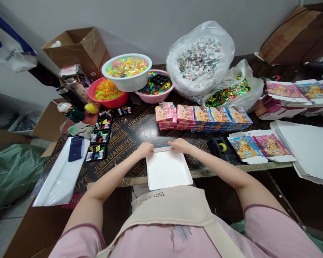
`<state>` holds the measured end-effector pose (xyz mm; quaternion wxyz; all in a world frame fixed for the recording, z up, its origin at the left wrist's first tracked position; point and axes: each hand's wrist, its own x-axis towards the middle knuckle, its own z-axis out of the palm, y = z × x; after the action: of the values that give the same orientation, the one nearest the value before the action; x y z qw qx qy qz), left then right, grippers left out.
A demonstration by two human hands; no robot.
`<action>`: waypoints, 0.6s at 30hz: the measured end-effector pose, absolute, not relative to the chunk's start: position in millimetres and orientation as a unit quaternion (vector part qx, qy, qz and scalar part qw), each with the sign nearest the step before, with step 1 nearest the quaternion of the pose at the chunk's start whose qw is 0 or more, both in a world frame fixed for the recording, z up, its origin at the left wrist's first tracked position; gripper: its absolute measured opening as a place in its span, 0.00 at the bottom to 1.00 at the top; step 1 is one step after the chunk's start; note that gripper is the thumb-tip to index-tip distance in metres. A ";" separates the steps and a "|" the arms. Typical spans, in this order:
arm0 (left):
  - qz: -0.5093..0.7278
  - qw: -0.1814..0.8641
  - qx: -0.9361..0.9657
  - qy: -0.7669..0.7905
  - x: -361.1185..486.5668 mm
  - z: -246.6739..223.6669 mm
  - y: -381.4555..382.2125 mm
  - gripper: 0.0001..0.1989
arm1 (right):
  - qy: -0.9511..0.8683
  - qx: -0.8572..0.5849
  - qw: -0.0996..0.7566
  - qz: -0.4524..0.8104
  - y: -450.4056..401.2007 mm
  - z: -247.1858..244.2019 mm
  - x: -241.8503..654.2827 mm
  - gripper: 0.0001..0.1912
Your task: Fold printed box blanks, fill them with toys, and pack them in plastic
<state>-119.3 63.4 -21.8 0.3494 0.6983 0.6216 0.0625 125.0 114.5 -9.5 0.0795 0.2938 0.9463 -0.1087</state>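
Cropped shirt; white box, far corners behind hands.

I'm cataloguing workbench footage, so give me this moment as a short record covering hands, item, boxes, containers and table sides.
Left hand: holding the carton's far left corner
Right hand: holding the carton's far right corner
Item: flat-lying carton, white face up
Boxes: pink boxes and blue boxes, stacked beyond the hands
Containers: white basin above red basin and pink basin
Table left: phone, black trays
Table right: tape dispenser
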 end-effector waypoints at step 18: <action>0.163 0.293 0.602 0.724 -131.1 -9.2 121.3 0.07 | 0.878 0.433 0.081 -0.186 42.8 -5.5 160.5 0.31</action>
<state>-131.1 121.3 -9.2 0.2931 0.6024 0.7243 0.1633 160.5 42.8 -5.5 0.0809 0.4327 0.8784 -0.1862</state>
